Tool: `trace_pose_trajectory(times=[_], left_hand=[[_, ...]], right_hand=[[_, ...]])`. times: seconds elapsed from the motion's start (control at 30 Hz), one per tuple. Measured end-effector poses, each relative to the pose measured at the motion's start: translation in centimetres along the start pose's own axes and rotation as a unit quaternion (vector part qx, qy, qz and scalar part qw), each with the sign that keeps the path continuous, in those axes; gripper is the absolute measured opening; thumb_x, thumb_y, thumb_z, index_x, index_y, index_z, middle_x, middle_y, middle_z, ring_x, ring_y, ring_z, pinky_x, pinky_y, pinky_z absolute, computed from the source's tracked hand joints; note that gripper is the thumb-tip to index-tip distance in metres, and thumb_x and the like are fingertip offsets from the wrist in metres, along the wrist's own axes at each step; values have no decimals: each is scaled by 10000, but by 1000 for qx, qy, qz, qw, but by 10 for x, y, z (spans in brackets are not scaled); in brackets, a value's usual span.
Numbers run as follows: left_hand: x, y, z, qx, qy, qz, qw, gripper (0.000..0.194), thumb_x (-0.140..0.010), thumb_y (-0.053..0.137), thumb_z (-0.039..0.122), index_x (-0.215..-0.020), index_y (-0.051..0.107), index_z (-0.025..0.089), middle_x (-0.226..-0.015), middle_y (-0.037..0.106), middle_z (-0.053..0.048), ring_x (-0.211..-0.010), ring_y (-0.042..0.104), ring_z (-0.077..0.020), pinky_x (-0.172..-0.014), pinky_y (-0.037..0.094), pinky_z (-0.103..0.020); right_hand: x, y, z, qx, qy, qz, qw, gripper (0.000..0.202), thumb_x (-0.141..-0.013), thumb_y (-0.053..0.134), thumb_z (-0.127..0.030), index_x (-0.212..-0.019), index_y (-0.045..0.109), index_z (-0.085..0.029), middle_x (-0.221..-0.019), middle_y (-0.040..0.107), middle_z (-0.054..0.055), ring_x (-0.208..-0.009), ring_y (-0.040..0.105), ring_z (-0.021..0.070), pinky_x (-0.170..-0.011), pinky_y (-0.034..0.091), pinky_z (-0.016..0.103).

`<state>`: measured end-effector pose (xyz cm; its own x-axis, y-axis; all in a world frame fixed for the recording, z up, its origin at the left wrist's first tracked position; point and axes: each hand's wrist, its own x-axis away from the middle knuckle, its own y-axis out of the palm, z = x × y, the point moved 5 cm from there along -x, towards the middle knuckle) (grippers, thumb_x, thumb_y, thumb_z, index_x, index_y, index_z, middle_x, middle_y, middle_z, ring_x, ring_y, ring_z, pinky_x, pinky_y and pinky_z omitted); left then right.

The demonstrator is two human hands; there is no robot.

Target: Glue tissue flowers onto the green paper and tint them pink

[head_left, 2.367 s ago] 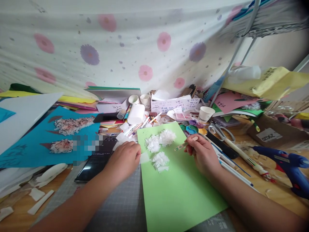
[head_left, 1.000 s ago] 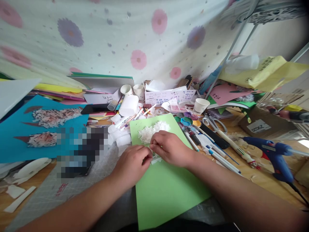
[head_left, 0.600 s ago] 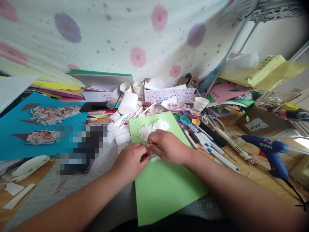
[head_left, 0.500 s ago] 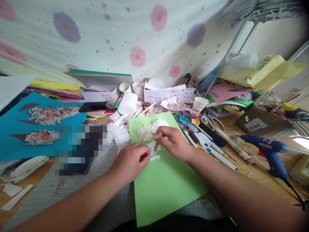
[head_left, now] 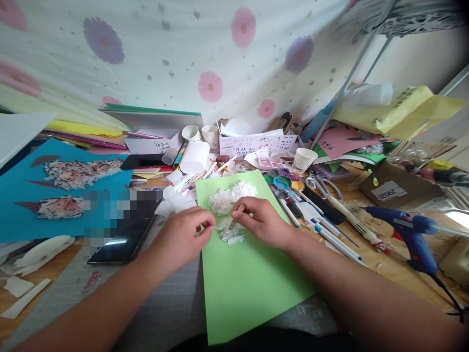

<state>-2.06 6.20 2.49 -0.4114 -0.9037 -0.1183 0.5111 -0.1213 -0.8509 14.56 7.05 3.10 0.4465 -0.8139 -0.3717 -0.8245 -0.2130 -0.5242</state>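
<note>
A light green sheet (head_left: 252, 288) lies in front of me, with a fluffy clump of torn white paper pieces (head_left: 240, 191) on its upper part. Below it is a smaller patch of white paper scraps (head_left: 231, 235). My right hand (head_left: 258, 220) hovers at these scraps, thumb and fingers pinched together; whatever they grip is hidden. Just left of the sheet's edge, my left hand (head_left: 190, 232) is closed with curled fingers, and I cannot make out what is in it. White tissue paper (head_left: 176, 204) lies beyond the left hand.
A dark phone (head_left: 128, 239) lies left on the grey cutting mat (head_left: 172, 303). Blue card (head_left: 18, 222) bears two paper-covered shapes. Right of the sheet are paint pots (head_left: 282, 183), pens, scissors (head_left: 322, 188) and a blue glue gun (head_left: 410, 230). Paper cups (head_left: 305, 159) stand behind.
My left hand has moved left, off the scraps and toward the white tissue paper. The right hand has shifted slightly left and down, and more of the lower scraps shows.
</note>
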Motion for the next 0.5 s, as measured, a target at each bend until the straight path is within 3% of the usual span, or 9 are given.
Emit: trace_pose_trajectory(times=[0.1,0.2,0.33,0.5], left_hand=[[-1,-25,-14,-23,-43,44,998,140,-796,483,259,-786,614,208,-796,646,0,-682,588,-162,-608,412,-258],[-2,-39,-25,-52,-65,46,995,151,-787,487,290,-767,616,214,-788,656,-7,-661,592,-178,-596,408,-274],[-2,-45,-40,-91,-76,19,993,142,-778,503,299,-765,631,239,-810,666,-15,-680,598,-203,-567,394,-281],[0,-43,-55,-118,-75,-50,989,150,-746,553,315,-843,659,268,-942,663,-27,-846,612,-247,-627,423,-286]], right_hand=[[0,-3,0,-9,8,11,1000,233,-877,501,-277,-665,494,-182,-700,593,24,-636,523,131,-614,395,245],[1,-10,2,-29,25,35,999,239,-879,496,-288,-664,491,-184,-676,569,14,-628,514,131,-626,403,251],[3,-14,5,-45,39,39,997,265,-874,499,-300,-636,467,-187,-669,560,13,-630,519,136,-641,410,263],[4,-5,5,-39,34,13,999,253,-883,502,-311,-665,495,-182,-697,584,21,-624,516,130,-611,408,252]])
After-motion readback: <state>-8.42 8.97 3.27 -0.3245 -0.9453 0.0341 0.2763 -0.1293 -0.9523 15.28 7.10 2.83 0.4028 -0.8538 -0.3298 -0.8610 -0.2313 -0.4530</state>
